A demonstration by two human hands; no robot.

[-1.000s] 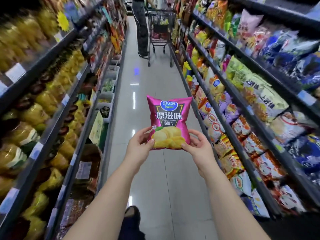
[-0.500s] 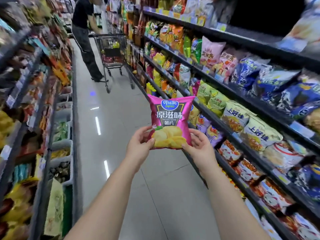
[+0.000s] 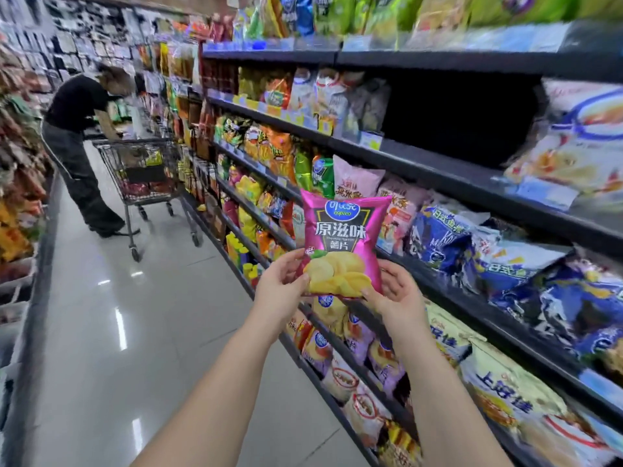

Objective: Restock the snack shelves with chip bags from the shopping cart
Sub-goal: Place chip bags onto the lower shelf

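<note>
I had swung round to the right: a second earlier I looked straight down the aisle with the shopping cart [image 3: 148, 173] far ahead of me. Now the cart stood far off to the left, with another person [image 3: 77, 129] bent over it, and the snack shelves [image 3: 438, 168] filled the right side of my view. The pink chip bag [image 3: 344, 241] had not shifted in my grip through the turn. I held it upright in front of me, over the near edge of the shelving and touching no shelf, with its printed face towards me. My left hand [image 3: 278, 291] pinched its lower left corner and my right hand [image 3: 399, 299] its lower right corner. On each side the thumb lay on the front and the fingers [image 3: 292, 258] curled behind the foil. I took the turn to mean the carrying was done and the placing was about to start. A dark gap [image 3: 462, 116] showed on the upper shelf, far and to the right, between the stocked bags there. Bags carrying the same blue logo [image 3: 320, 345] lay on a low shelf just under my hands. I could not tell which of the two was the proper slot, so the next thing was to match the bag to its row before reaching in.
</note>
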